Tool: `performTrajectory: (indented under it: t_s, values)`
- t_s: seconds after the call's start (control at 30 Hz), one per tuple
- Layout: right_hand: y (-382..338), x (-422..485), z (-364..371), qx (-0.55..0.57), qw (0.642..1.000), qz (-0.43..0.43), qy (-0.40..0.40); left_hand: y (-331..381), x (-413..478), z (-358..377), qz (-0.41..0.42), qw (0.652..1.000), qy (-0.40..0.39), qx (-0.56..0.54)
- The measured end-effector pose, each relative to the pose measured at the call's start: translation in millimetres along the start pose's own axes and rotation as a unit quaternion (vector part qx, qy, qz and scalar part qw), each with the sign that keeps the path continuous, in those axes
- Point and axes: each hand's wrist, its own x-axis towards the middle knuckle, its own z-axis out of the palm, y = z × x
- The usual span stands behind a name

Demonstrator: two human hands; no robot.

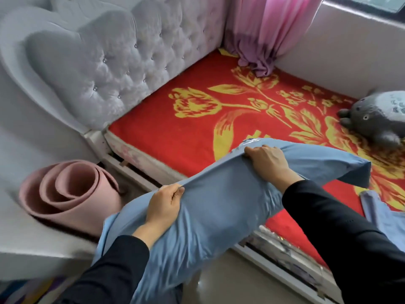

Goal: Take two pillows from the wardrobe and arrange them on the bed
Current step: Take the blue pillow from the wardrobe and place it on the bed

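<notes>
- A blue pillow (219,207) is being held in the lower centre of the frame, half over the bed's near edge and half over the floor, not yet lying flat on the bed (186,137).
- The left hand (164,207) is gripping the pillow's upper seam at centre-left, fingers (178,191) clenched into the fabric.
- The right hand (267,161) is pressing and grasping the same seam further right, fingers curled over the cover.
- At the right edge of the frame another piece of blue fabric (381,213) is lying on the red sheet; it may be the second pillow, but too little is showing to tell.
- The stretch of bed next to the tufted headboard (114,69) in the upper left is carrying no pillow.
- Judging from this, fetching is looking at least half done, while arranging is still remaining: this pillow is needing to be set down near the headboard, and the other placed beside it.
- A grey plush toy (377,119) is sitting at the right, well apart from the hands.
</notes>
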Motion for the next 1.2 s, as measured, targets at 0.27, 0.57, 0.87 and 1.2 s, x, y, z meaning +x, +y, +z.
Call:
performTrajectory:
  t_s: [0.27,0.57,0.87,1.2]
  values:
    - [23,155,20,0.037,0.998,0.052,-0.008,-14,184,-4,0.043,0.998,0.014,0.039]
    - [49,328,67,0.117,0.987,0.110,0.010,-26,363,11,0.053,0.997,0.014,0.063]
    - [79,447,154,0.152,0.974,0.153,-0.067,-61,466,89,-0.003,0.992,-0.110,0.063]
    - [46,375,209,0.305,0.877,0.338,-0.156,-99,492,141,0.027,0.953,-0.290,0.081]
